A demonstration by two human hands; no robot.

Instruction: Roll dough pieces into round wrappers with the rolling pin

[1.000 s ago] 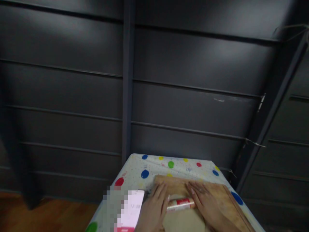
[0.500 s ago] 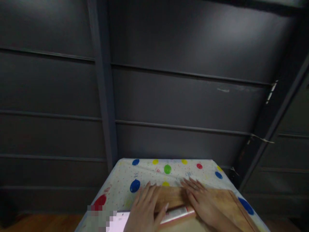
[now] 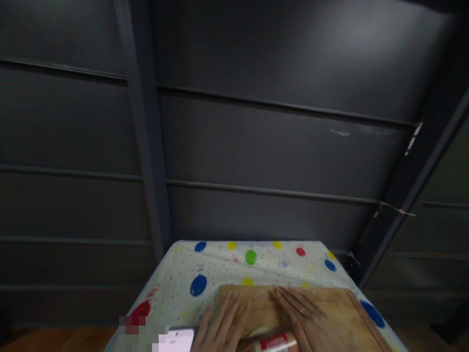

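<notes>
A cylinder with a red and white printed label [image 3: 276,342] lies crosswise on the wooden board [image 3: 340,308]. Its exact kind is unclear. Fingers stretched forward, my left hand [image 3: 222,325] rests at its left end. My right hand [image 3: 302,313], with a ring on one finger, reaches over its right end, somewhat blurred. Both palms run low in the picture, so their contact with the cylinder is partly hidden. Just beyond the cylinder shows the edge of a pale, dough-like piece [image 3: 259,331].
A phone with a bright screen [image 3: 181,338] lies left of my left hand. White cloth with coloured balloon prints [image 3: 220,264] covers the table. Behind the table stands a dark panelled wall [image 3: 274,151] with upright beams.
Both hands and the cylinder have come back toward me. The cylinder has turned, so its red label now faces up. More of the board's far part shows.
</notes>
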